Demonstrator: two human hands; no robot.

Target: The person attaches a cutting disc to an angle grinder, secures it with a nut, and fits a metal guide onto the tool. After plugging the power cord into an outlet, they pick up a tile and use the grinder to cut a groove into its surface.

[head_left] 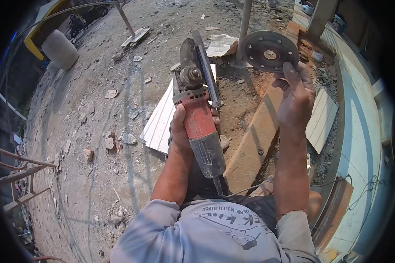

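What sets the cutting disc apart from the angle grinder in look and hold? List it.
The cutting disc is flat, round and dark grey with a metal centre hole; the angle grinder is long, with a red and grey body. The disc is pinched at its lower edge by the right hand; the grinder is gripped round its body by the left hand. The disc is loose; the grinder's spindle is bare. Both are held up above the rubble-strewn ground.

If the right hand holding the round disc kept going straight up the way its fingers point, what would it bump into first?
Probably nothing close. The right hand pinches the cutting disc by its lower edge, fingers pointing up the picture. Beyond the disc lies only dirt ground and a thin pole off to its left, though depth is hard to judge.
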